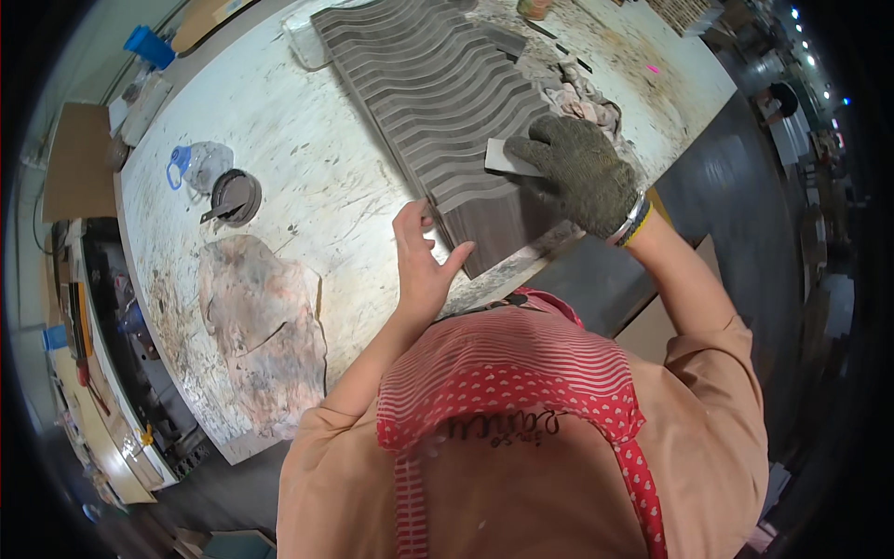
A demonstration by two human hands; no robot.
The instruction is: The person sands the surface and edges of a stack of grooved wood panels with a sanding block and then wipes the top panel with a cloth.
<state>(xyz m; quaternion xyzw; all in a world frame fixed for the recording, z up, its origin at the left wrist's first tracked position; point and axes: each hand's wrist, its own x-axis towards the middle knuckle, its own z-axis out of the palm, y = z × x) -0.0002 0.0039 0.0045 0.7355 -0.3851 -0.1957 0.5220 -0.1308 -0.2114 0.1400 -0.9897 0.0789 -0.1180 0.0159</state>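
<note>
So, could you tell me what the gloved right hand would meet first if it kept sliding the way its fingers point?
The right hand points left across the dark wavy panel; probably more ridges, then the bare white tabletop.

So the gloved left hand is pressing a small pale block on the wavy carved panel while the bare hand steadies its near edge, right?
Not quite: the head view shows the glove on the right hand, which holds the small pale block on the wavy carved panel. The bare left hand steadies the panel's near edge.
</note>
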